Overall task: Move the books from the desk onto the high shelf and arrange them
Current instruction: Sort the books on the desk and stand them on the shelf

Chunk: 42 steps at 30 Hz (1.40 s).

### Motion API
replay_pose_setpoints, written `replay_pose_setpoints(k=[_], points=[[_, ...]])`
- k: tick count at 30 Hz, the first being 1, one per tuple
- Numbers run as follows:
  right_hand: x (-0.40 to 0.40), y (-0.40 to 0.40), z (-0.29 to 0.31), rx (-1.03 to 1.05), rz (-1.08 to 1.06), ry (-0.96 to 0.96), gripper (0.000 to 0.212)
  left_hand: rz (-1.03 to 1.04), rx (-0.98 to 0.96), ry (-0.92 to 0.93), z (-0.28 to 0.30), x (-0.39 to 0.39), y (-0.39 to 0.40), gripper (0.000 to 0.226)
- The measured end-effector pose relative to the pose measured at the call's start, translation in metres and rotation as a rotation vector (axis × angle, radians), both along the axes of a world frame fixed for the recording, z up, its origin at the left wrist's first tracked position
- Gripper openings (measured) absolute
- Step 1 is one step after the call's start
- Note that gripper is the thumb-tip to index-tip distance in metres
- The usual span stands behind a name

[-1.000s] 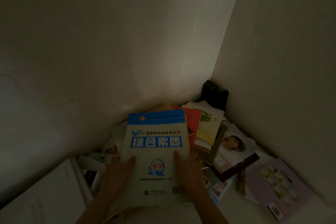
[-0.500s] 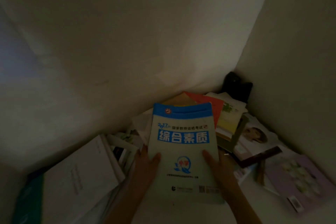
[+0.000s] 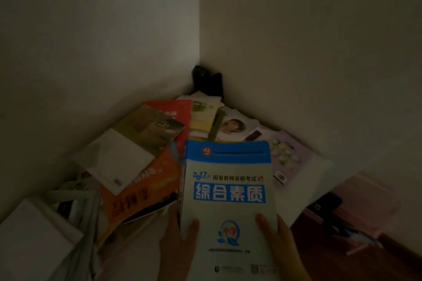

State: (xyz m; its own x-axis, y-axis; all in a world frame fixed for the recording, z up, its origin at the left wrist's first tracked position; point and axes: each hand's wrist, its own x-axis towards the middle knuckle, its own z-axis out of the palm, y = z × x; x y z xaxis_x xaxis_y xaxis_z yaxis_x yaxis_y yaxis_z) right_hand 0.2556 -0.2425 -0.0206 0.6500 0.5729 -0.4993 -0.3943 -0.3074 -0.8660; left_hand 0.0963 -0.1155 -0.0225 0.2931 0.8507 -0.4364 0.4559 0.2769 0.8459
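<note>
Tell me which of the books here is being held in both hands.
The blue-and-white paperback book with the blue title band: the left hand and right hand grip its lower edges. The other books lie loose in the pile.

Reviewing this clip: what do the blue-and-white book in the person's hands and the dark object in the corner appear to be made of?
Blue-and-white book: a paper softcover, probably coated card, since the printed cover shows a faint sheen; the left hand and right hand grip its lower edges. Dark object in the corner: black and matte, but too dim to tell whether fabric, leather or plastic.
</note>
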Motion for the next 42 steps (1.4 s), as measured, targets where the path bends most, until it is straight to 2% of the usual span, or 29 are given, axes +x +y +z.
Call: replay_pose_setpoints(k=[4,6,10,12,18,22,28,31,35,36,38,39,40,42], points=[[0.022,-0.052,-0.025,-0.074,-0.05,0.054,0.016,-0.061,-0.087,0.045,-0.052,0.026,-0.043,0.034],[0.034,-0.071,-0.038,-0.112,-0.054,0.052,0.016,-0.091,-0.119,0.019,-0.07,0.038,-0.064,0.039],[0.048,-0.098,-0.063,-0.221,-0.024,0.097,0.023,-0.175,-0.182,0.01,-0.087,0.054,-0.09,0.068],[0.05,-0.104,-0.073,-0.245,0.0,0.131,0.026,-0.198,-0.19,0.081,-0.095,0.055,-0.093,0.061],[0.042,-0.108,-0.066,-0.255,-0.054,0.022,0.02,-0.16,-0.055,0.041,-0.098,0.051,-0.097,0.055],[0.058,-0.102,-0.048,-0.143,-0.108,-0.016,0.018,-0.17,0.054,-0.001,-0.085,0.069,-0.086,0.055],[0.094,-0.054,-0.049,-0.05,-0.254,-0.023,0.011,-0.393,0.245,-0.081,-0.075,0.137,-0.007,0.05],[0.113,-0.019,-0.067,-0.131,-0.278,-0.042,0.025,-0.531,0.257,0.033,-0.076,0.164,0.026,0.05],[0.127,-0.005,-0.107,-0.521,-0.111,-0.14,0.067,-0.773,0.332,0.364,-0.095,0.156,0.037,0.056],[0.128,-0.008,-0.107,-0.625,-0.034,-0.178,0.075,-0.811,0.336,0.394,-0.096,0.148,0.036,0.061],[0.132,-0.009,-0.09,-0.798,0.009,-0.363,0.07,-0.795,0.314,0.317,-0.086,0.136,0.029,0.063],[0.132,-0.004,-0.074,-0.807,-0.041,-0.471,0.065,-0.753,0.294,0.234,-0.076,0.13,0.027,0.056],[0.132,0.004,-0.056,-0.731,-0.104,-0.565,0.059,-0.705,0.296,0.157,-0.064,0.123,0.028,0.044],[0.123,0.032,-0.028,-0.432,-0.129,-0.639,0.035,-0.56,0.379,0.045,-0.031,0.109,0.037,0.027]])
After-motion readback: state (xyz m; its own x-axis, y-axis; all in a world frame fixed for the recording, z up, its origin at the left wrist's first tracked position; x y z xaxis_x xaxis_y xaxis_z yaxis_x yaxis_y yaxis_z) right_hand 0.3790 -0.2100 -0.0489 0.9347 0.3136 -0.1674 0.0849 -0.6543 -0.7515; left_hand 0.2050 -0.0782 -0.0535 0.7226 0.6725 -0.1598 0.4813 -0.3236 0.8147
